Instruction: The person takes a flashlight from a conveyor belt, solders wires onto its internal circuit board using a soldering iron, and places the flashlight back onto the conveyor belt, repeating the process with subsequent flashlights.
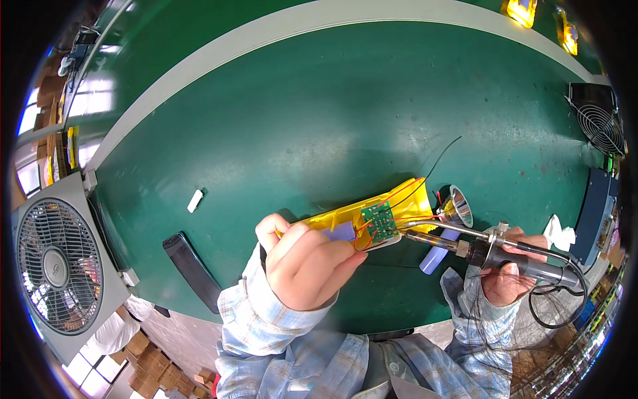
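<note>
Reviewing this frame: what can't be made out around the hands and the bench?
In the head view:
Part of the yellow casing: hidden behind the left hand.
Whether the soldering iron touches the green circuit board: its tip is too small to tell.
Part of the right hand: hidden behind the iron.
Part of the loose purple cylinder: covered by the iron.
The left of two yellow items at upper right: cut off by the upper edge.

Two hands; one soldering iron; one circuit board.

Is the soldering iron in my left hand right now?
No, the right hand grips the soldering iron, while the left hand holds the yellow casing.
</note>
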The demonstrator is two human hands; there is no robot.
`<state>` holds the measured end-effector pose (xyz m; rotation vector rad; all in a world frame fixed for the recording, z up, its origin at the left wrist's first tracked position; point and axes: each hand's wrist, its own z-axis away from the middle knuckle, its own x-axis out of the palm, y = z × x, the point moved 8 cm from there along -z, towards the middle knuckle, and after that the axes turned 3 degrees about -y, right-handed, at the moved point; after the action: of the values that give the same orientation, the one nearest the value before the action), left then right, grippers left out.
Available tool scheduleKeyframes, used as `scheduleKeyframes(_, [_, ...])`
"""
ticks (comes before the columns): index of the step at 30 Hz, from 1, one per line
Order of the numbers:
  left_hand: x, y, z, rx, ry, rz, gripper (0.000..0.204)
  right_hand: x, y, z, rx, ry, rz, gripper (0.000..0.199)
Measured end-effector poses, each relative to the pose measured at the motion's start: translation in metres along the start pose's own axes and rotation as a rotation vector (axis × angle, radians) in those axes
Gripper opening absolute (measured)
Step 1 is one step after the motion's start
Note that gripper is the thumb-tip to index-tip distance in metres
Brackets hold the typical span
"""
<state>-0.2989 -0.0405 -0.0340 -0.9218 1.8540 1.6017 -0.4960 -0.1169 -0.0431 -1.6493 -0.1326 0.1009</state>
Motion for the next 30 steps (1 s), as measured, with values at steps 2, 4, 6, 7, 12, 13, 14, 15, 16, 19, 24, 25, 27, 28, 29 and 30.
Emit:
scheduleKeyframes(2, [0.001,-0.001,0.000,0.015,0.020,-0.028,0.019,0.000,0.001,-0.001,-0.064,0.019,-0.003,0.034])
scheduleKeyframes(4, [0.003,0.003,-0.001,0.067,0.002,-0.094,0.020,-0.001,-0.002,0.000,-0.127,0.037,-0.007,0.034])
scheduleKeyframes(6, [0.003,0.002,-0.001,0.063,-0.011,-0.106,0.019,-0.002,-0.001,0.000,-0.099,0.025,-0.018,0.034])
scheduleKeyframes(7, [0.004,0.003,-0.002,0.063,-0.023,-0.119,0.019,-0.001,-0.002,-0.001,-0.097,0.026,-0.015,0.034])
scheduleKeyframes(12, [0.000,0.005,0.000,0.054,0.006,-0.128,0.019,0.000,-0.005,-0.001,-0.088,0.009,0.077,0.027])
scheduleKeyframes(13, [-0.002,0.006,0.001,0.079,0.051,-0.113,0.019,-0.001,-0.003,-0.001,-0.087,0.010,0.078,0.027])
scheduleKeyframes(14, [-0.003,0.006,0.000,0.080,0.051,-0.111,0.019,-0.001,-0.001,-0.001,-0.087,0.006,0.050,0.026])
scheduleKeyframes(15, [-0.007,0.008,-0.001,0.100,0.073,-0.092,0.020,-0.002,0.000,-0.001,-0.086,0.003,0.022,0.025])
scheduleKeyframes(16, [-0.010,0.011,-0.001,0.119,0.096,-0.075,0.022,-0.003,0.000,-0.001,-0.086,0.003,0.022,0.025])
scheduleKeyframes(19, [-0.005,0.010,-0.004,0.091,0.111,-0.134,0.023,-0.003,0.001,-0.001,-0.047,-0.009,0.030,0.025])
scheduleKeyframes(24, [0.001,0.007,-0.001,0.067,0.104,-0.158,0.021,0.001,-0.006,-0.003,-0.076,0.028,0.059,0.024])
scheduleKeyframes(25, [0.001,0.006,-0.001,0.053,0.109,-0.159,0.019,0.000,-0.006,-0.003,-0.075,0.028,0.060,0.024])
scheduleKeyframes(27, [0.001,0.006,-0.003,0.055,0.100,-0.150,0.019,-0.002,-0.008,-0.004,-0.093,0.005,0.029,0.023])
scheduleKeyframes(28, [0.002,0.005,-0.003,0.057,0.091,-0.141,0.018,-0.004,-0.006,-0.004,-0.092,0.005,0.030,0.023])
scheduleKeyframes(29, [0.002,0.004,-0.003,0.056,0.091,-0.140,0.018,-0.010,-0.003,-0.003,-0.077,0.039,0.018,0.028])
scheduleKeyframes(30, [0.002,0.003,-0.003,0.062,0.091,-0.112,0.019,-0.014,-0.001,-0.002,-0.061,0.074,0.007,0.033])
